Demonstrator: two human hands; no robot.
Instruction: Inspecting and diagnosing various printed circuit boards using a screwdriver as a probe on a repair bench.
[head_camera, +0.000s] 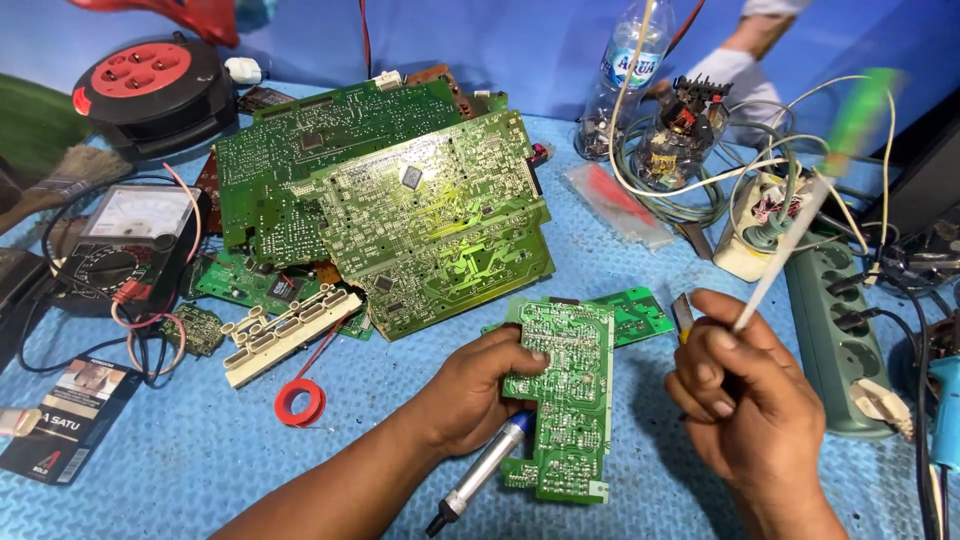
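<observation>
My left hand (478, 385) grips a small green circuit board (563, 400) by its left edge, solder side up, low in the middle of the view. My right hand (745, 395) is closed on a thin white-shafted tool (790, 250) with a blurred green handle that points up and right. A silver and blue pen-shaped tool (483, 472) lies on the mat under my left wrist. Another small green board (635, 312) lies just behind the held one.
A pile of large green circuit boards (400, 200) fills the centre on the blue mat (200, 440). A multimeter (125, 240) and cable reel (150, 85) sit left. A red tape roll (299, 402), a power strip (835, 330), tangled wires, a plastic bottle (625, 70).
</observation>
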